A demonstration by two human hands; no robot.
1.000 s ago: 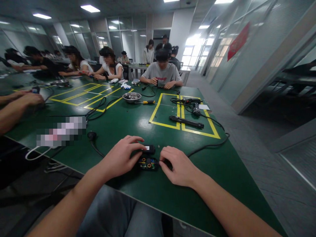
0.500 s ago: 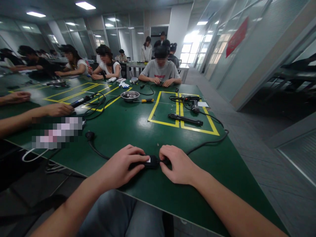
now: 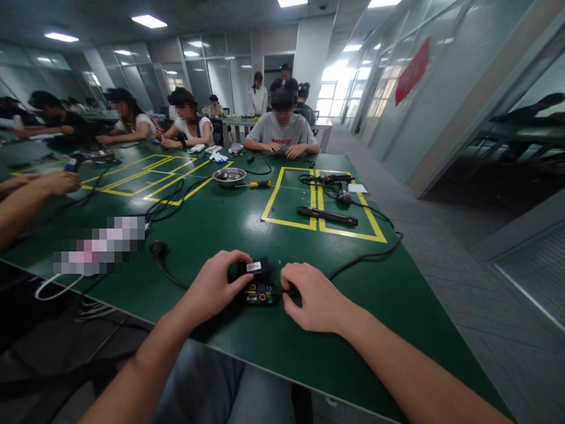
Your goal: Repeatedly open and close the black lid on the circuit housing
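My left hand pinches a black plastic cover with a white label, tilted up just behind the base of a small black case. In that base, a circuit board with ring-shaped coils and small parts lies exposed on the green table. My right hand is closed around the black cable at the right end of the case, its fingertips partly hidden. From the left side of the case another cable runs to a black plug on the table.
A metal bowl and a yellow-black screwdriver stand farther back. Inside yellow tape lie a black rod-shaped handle and a corded tool. A power strip is at left, near a co-worker's arm. Another person sits opposite.
My left hand has lifted the labelled cover off the case and moved it slightly back, baring the circuit board. My right hand stays at the cable. The co-worker's hand at left has drawn back.
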